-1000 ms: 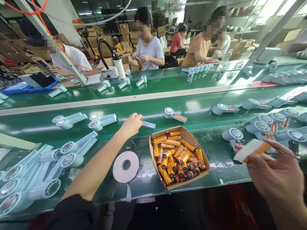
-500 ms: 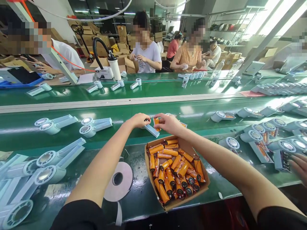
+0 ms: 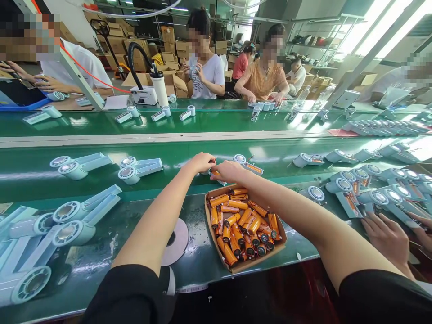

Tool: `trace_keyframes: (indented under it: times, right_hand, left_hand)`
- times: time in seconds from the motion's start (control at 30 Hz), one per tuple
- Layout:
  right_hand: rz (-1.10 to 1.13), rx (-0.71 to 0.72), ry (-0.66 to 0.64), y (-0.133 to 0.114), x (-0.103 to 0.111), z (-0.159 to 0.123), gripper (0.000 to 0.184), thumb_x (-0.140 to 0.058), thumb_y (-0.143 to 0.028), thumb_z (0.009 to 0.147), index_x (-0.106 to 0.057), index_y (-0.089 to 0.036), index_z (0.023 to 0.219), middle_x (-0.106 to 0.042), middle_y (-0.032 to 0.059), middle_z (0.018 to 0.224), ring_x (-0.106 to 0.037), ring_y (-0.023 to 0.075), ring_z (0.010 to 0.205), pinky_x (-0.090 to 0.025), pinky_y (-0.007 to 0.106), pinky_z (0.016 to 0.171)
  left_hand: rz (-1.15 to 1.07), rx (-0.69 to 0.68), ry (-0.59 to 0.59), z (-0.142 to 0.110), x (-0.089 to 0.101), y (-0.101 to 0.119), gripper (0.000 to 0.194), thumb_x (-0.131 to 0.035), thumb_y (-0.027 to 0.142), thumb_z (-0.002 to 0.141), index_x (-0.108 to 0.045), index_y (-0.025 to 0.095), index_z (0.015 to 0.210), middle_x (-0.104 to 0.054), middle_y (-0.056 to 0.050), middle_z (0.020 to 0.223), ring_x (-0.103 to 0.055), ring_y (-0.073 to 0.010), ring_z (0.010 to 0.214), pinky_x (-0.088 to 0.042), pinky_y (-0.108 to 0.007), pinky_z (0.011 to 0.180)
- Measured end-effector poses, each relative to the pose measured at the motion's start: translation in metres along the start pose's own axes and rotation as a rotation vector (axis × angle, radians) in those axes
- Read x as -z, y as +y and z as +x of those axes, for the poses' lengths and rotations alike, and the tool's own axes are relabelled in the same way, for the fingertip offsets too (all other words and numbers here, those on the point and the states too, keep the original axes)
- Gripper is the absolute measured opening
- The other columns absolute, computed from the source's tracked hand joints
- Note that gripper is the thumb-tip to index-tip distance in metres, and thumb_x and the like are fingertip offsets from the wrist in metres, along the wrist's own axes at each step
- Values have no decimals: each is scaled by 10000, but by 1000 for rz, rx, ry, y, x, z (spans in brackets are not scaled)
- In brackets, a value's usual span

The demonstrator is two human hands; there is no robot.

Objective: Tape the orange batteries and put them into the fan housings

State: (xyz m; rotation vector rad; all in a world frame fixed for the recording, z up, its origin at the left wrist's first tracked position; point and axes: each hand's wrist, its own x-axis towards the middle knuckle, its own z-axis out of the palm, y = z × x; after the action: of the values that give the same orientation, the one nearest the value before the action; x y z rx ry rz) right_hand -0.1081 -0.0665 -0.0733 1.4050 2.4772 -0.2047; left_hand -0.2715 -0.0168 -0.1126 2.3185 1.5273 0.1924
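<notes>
Both my hands meet over the green conveyor belt (image 3: 101, 173) just beyond a cardboard box of orange batteries (image 3: 243, 222). My left hand (image 3: 200, 162) is closed on a light-blue fan handle shell (image 3: 219, 180), most of it hidden under my fingers. My right hand (image 3: 228, 171) is closed on an orange battery (image 3: 215, 173) and presses it against that shell. A small fan with an open handle (image 3: 246, 163) lies on the belt right behind my right hand.
White fan bodies (image 3: 72, 222) are piled at the left and more pairs (image 3: 140, 167) lie on the belt. A tape roll (image 3: 177, 240) sits under my left arm. A co-worker's hand (image 3: 388, 236) rests among fans at the right. Several people sit across the far belt.
My right hand came in from the far right with a battery and joined my left hand at the shell. Both hands have since shifted slightly farther away, closing over the parts.
</notes>
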Motion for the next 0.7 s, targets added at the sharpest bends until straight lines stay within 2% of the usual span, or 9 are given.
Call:
trace_keyframes:
  times: [0.1, 0.2, 0.27, 0.37, 0.43, 0.5, 0.57, 0.63, 0.7]
  right_hand:
    - [-10, -26, -23, -7, 0, 8, 449, -658, -561, 1012, -780, -215, 1271, -772, 207, 1287, -744, 380, 1199, -581, 451, 956]
    - [1, -35, -7, -7, 7, 4, 430, -726, -538, 970, -794, -213, 1243, -790, 192, 1258, -757, 360, 1161, -583, 423, 942]
    - [15, -22, 47, -3, 15, -11, 394, -705, -495, 995, -782, -232, 1278, -798, 161, 1257, -757, 334, 1155, -570, 394, 946]
    - [35, 9, 165, 11, 18, -53, 366, -505, -393, 1110, -745, -255, 1349, -796, 105, 1289, -743, 260, 1164, -537, 338, 981]
    - [44, 31, 183, 21, 9, -84, 356, -474, -332, 1116, -778, -252, 1282, -823, 78, 1204, -759, 234, 1093, -539, 308, 948]
    - [44, 44, 154, 28, -7, -107, 273, -570, -279, 1066, -814, -230, 1177, -836, 86, 1123, -774, 252, 1037, -554, 309, 899]
    - [47, 39, 137, 31, -25, -118, 218, -649, -239, 1017, -809, -192, 1156, -823, 129, 1146, -772, 285, 1060, -567, 326, 890]
    - [61, 38, 146, 29, -39, -116, 210, -685, -224, 1002, -789, -162, 1174, -792, 167, 1213, -756, 295, 1120, -570, 333, 929]
    - [81, 48, 170, 26, -47, -108, 194, -710, -212, 993, -780, -149, 1162, -765, 175, 1245, -730, 287, 1177, -552, 336, 1003]
  left_hand:
    - [-1, 28, -8, 1, -2, 8, 183, -655, 334, 986, -784, 210, 1026, -810, -70, 1098, -737, -222, 1045, -552, -354, 944]
    - [8, 73, -2, 1, 0, 19, 299, -669, 452, 1024, -747, 174, 1101, -778, -81, 1151, -729, -221, 1060, -575, -451, 999]
    - [12, 122, 33, -4, 3, 26, 280, -640, 438, 1036, -754, 196, 1117, -782, -95, 1168, -737, -240, 1084, -577, -440, 997]
    - [3, 188, 140, -30, 7, 30, 321, -548, 361, 1044, -731, 243, 1279, -754, -121, 1343, -715, -293, 1223, -564, -407, 1016]
    - [-9, 199, 221, -64, 6, 27, 439, -507, 362, 1044, -637, 244, 1446, -663, -118, 1514, -629, -309, 1378, -533, -414, 1095]
    - [-15, 203, 275, -111, -2, 20, 483, -481, 392, 1045, -604, 233, 1485, -646, -104, 1541, -581, -298, 1433, -505, -415, 1151]
    - [-33, 202, 301, -165, -14, 9, 446, -454, 435, 1045, -689, 236, 1367, -738, -87, 1400, -657, -285, 1325, -535, -401, 1123]
    - [-82, 164, 334, -221, -29, -4, 451, -445, 511, 1040, -769, 245, 1206, -797, -78, 1257, -721, -279, 1189, -573, -394, 1072]
    - [-80, 93, 318, -271, -45, -17, 478, -483, 576, 1025, -793, 254, 1194, -802, -80, 1253, -715, -292, 1210, -559, -421, 1115]
